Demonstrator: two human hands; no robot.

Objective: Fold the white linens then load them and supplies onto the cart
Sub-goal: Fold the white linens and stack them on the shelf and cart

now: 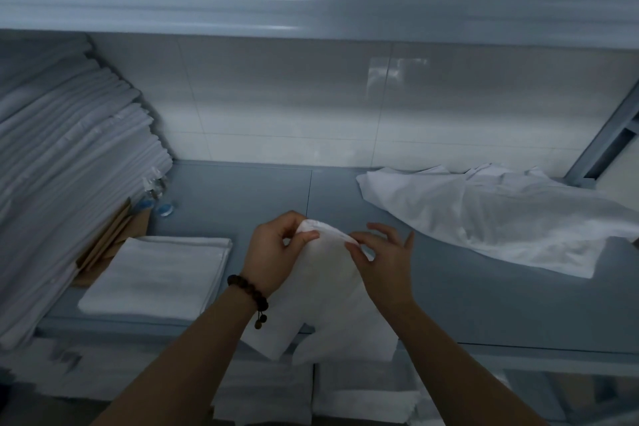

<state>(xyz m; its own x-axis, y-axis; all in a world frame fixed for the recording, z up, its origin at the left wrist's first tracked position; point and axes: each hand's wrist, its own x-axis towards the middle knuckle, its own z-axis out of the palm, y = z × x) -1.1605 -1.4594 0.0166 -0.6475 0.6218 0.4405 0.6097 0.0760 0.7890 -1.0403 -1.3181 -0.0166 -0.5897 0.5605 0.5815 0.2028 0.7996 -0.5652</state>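
While the left hand [276, 252] pinches the top edge of a white cloth [328, 294] between thumb and curled fingers, the right hand [383, 263] nips the same edge with thumb and forefinger, its other fingers spread. The cloth hangs down over the front edge of the shelf [242, 190]. A folded stack [155, 273] lies at the left and a crumpled sheet [501, 218] at the right; shelf surface shows between them.

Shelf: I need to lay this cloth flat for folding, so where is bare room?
Bare shelf lies between the folded linen and the crumpled sheet, back to the wall. Also bare in front of the sheet. Left end is crowded with the linen stack and bottles.
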